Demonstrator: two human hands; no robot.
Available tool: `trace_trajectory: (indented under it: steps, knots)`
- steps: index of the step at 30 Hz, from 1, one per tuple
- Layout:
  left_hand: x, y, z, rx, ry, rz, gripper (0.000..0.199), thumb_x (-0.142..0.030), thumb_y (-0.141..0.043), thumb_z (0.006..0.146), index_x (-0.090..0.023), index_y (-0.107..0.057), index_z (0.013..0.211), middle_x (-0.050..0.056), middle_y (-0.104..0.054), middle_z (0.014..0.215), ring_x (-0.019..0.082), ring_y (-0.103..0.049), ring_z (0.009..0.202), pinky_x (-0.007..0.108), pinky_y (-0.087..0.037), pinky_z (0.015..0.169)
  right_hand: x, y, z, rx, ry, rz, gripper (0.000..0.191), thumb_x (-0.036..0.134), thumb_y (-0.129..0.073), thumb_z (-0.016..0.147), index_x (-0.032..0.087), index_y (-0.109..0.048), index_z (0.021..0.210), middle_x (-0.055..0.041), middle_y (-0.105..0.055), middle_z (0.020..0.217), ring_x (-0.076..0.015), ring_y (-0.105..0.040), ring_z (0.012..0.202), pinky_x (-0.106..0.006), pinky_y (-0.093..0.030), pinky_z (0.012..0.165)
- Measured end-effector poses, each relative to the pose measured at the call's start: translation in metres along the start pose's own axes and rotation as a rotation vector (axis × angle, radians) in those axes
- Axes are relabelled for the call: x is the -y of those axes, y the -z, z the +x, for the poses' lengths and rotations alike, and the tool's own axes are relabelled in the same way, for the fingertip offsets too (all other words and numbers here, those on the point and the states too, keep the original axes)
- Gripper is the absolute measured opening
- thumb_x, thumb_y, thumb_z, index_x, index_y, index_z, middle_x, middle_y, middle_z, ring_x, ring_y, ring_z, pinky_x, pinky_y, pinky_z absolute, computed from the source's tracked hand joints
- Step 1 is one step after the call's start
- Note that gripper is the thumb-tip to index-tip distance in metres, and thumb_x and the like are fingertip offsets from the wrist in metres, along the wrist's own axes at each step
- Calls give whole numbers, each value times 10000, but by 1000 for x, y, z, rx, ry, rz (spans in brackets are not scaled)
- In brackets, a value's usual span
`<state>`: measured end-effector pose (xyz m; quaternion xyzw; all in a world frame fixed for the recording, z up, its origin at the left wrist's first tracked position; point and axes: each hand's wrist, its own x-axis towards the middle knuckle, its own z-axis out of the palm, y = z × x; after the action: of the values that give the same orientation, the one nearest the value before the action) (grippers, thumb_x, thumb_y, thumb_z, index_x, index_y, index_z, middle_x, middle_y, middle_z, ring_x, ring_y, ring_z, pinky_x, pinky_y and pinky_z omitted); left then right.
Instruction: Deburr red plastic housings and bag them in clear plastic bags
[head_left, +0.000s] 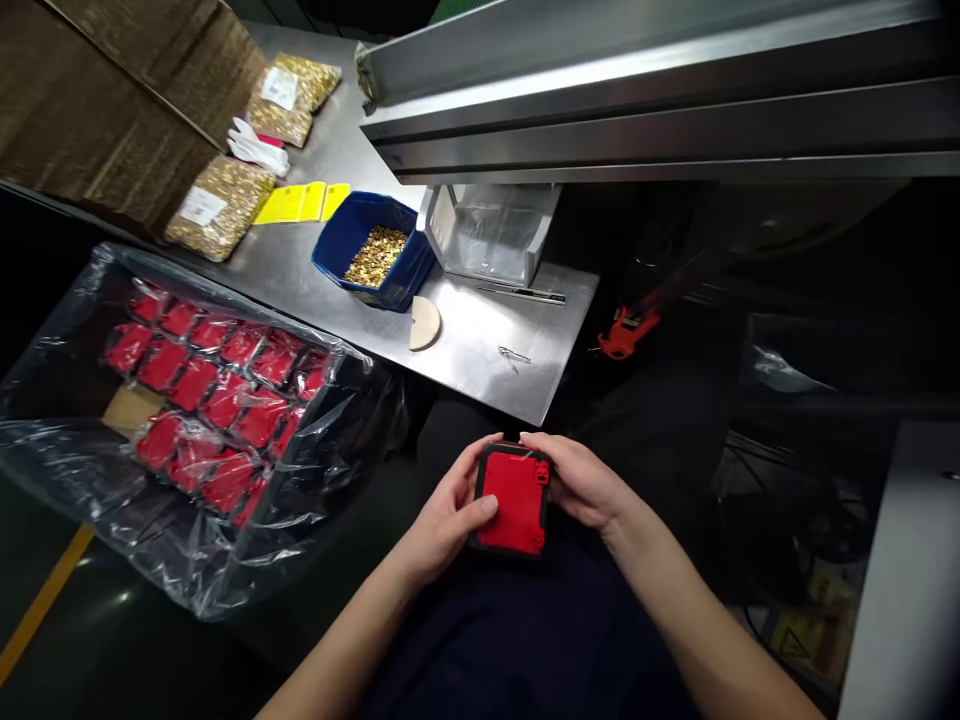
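Note:
Over my lap, a flat rectangular part [512, 505] with a red face and a black rim is held between both hands. My left hand [454, 510] is closed on its left side, the thumb lying across the red face. At the upper right edge, my right hand [581, 478] grips it too, its fingers partly hidden behind. Small red catches stand out along the part's right side. Close beyond the hands is the corner of the metal table [487, 375], where a small wire-like metal piece [514, 354] lies.
A plastic-lined bin [247, 545] at left holds several similar red-and-black parts. On the table are a blue bin [330, 245] of small brass pieces, a clear tray [491, 240], a pale half-disc [425, 324] and bags of brass pieces [225, 205]. A metal beam [637, 130] overhangs the right.

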<state>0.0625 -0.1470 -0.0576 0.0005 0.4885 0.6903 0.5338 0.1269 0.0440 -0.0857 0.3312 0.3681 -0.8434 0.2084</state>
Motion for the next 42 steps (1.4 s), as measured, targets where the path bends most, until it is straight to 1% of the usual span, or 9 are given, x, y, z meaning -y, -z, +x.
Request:
trace_trajectory:
  steps: [4, 11, 18, 23, 27, 32, 36, 39, 42]
  knots:
    - [12, 7, 3, -74, 69, -166, 568, -362, -758, 898, -231, -556, 1413, 136, -642, 1375, 268, -635, 1192, 327, -513, 984, -10, -2, -2, 19, -105, 128, 433, 571, -644, 947, 144, -715, 929, -56, -743, 813, -140, -684, 650, -259, -576, 642]
    - [20, 19, 0, -121, 134, -302, 457, -380, -665, 970, -221, -569, 1388, 133, -631, 1405, 259, -628, 1219, 354, -492, 1033, -15, -7, -11, 78, -40, 43, 476, 608, -543, 1003, 191, -714, 1156, -93, -746, 1118, -208, -709, 1021, -343, -558, 914]
    - [24, 38, -4, -34, 52, -268, 477, -500, -543, 1016, -223, -539, 1404, 124, -549, 1498, 280, -507, 1375, 363, -402, 1130, -12, -8, -14, -91, 145, -723, 507, 624, -433, 1034, 268, -668, 1306, -68, -724, 1227, -262, -675, 1108, -406, -505, 984]
    - [42, 44, -4, -67, 2, -415, 364, -453, -650, 965, -284, -535, 1267, 53, -706, 1147, 208, -700, 983, 302, -535, 843, 2, -24, -9, -52, 200, -1033, 508, 525, -300, 1092, 268, -712, 1243, -64, -744, 1157, -235, -692, 1077, -332, -497, 936]
    - [46, 43, -8, -111, 61, -649, 444, -502, -550, 992, -226, -510, 1337, 147, -691, 1258, 314, -716, 1049, 464, -548, 926, 40, -51, 22, -37, 229, -1459, 359, 489, -455, 1054, 280, -747, 1042, -39, -738, 991, -232, -699, 939, -311, -485, 805]
    - [46, 52, -17, -102, 11, -695, 749, -628, -592, 933, -155, -432, 1492, 235, -528, 1503, 378, -636, 1242, 478, -448, 1089, 94, -119, 118, -527, 409, -1573, 401, 498, -509, 1038, 164, -587, 1245, -155, -653, 1243, -314, -660, 1117, -389, -513, 904]
    - [48, 61, -27, -120, 24, -617, 694, -472, -627, 939, -131, -434, 1513, 229, -529, 1509, 390, -598, 1293, 491, -413, 1122, 116, -159, 180, -616, 362, -1508, 673, 450, -678, 942, 16, -421, 1387, -308, -510, 1377, -390, -602, 1221, -433, -529, 925]
    - [48, 66, -28, -167, 36, -639, 632, -452, -556, 961, -101, -479, 1481, 233, -556, 1482, 394, -629, 1248, 503, -449, 1085, 115, -151, 178, -561, 321, -1488, 521, 318, -665, 940, 28, -470, 1327, -292, -576, 1303, -375, -635, 1172, -428, -528, 916]
    - [46, 69, -25, -235, 93, -684, 642, -544, -484, 995, -86, -517, 1443, 238, -597, 1435, 369, -684, 1157, 470, -507, 1013, 96, -114, 131, -389, 325, -1493, 246, 358, -607, 983, 173, -585, 1143, -121, -687, 1153, -287, -677, 1064, -353, -519, 888]
